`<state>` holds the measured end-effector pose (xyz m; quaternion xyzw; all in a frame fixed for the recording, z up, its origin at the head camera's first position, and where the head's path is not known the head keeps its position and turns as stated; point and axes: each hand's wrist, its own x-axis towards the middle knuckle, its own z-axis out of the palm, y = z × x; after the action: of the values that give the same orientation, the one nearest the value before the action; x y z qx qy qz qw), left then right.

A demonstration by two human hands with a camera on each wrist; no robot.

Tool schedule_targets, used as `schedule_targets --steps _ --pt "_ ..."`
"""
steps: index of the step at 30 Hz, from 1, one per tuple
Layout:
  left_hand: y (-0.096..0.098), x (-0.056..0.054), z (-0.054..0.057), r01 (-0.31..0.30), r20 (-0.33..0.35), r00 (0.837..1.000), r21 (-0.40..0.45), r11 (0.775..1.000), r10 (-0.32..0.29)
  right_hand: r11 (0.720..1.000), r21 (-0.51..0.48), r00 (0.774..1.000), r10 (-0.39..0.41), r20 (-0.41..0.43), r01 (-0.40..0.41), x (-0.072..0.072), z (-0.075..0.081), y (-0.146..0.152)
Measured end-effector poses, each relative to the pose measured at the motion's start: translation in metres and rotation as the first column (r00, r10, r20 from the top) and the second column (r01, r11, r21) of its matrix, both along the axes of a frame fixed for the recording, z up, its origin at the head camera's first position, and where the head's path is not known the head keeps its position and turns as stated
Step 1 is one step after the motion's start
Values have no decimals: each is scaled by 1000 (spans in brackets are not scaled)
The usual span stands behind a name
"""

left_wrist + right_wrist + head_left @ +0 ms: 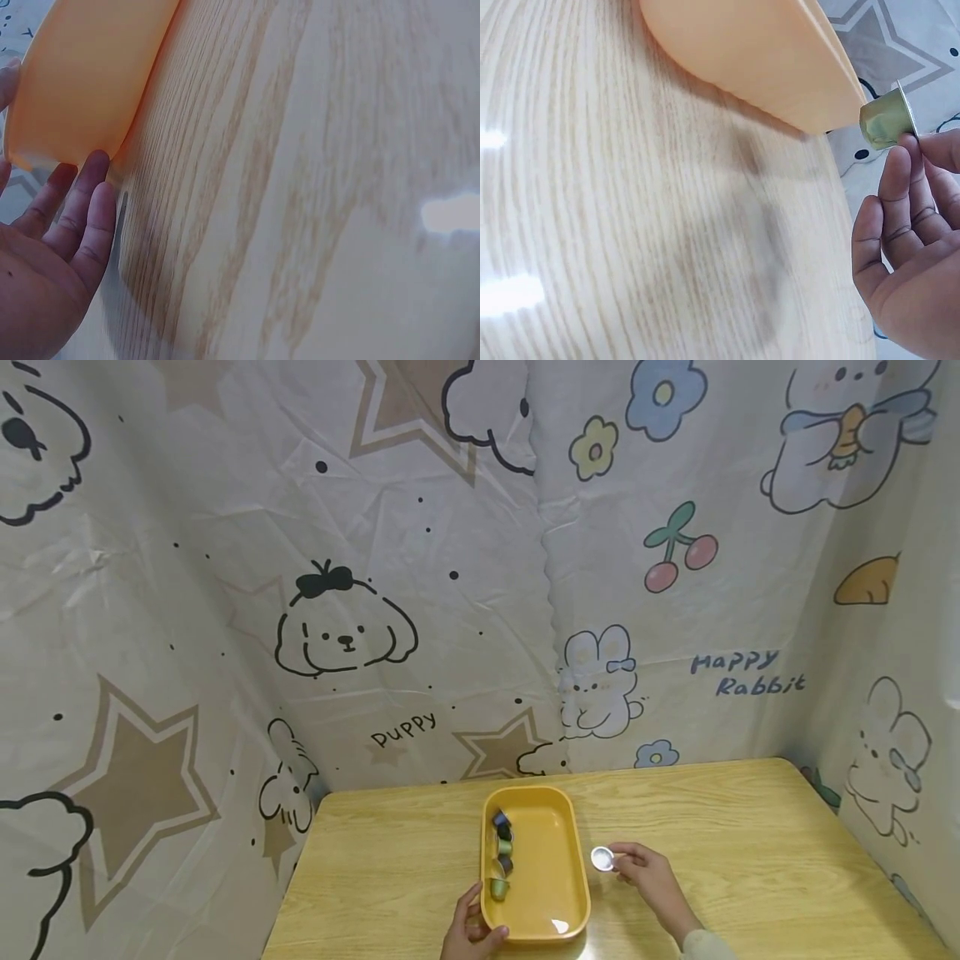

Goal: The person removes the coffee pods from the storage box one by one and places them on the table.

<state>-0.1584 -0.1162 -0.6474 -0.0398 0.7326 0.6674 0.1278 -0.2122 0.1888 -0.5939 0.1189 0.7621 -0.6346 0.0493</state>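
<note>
My right hand (pixel 651 878) pinches a small coffee capsule (pixel 602 859) by its rim, just right of the yellow tray (pixel 546 860). In the head view its round silver lid faces the camera; the right wrist view shows its green-gold cup (pixel 883 120) side-on. At the tray's near left corner, my left hand (pixel 471 930) holds the edge, thumb at the rim and fingers (pixel 96 225) against the outer side and bottom edge. Several capsules line the tray's left side, among them a blue one (pixel 500 817), a dark one (pixel 506 863) and a green one (pixel 498 889) nearest me.
The tray stands on a light wood-grain table (pixel 390 860) with rounded corners. A printed curtain (pixel 480 635) with cartoon animals, stars and flowers hangs behind the table and along both sides.
</note>
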Motion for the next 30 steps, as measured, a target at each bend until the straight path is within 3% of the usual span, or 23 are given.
schedule_targets --steps 18,30 --pt "0 0 -1 -10 -16 1000 -16 1000 10 998 -42 997 -37 63 40 -5 -28 7" --pt "-1 1 0 -12 -18 1000 9 1000 12 998 -43 996 -49 75 52 -16 -37 5"
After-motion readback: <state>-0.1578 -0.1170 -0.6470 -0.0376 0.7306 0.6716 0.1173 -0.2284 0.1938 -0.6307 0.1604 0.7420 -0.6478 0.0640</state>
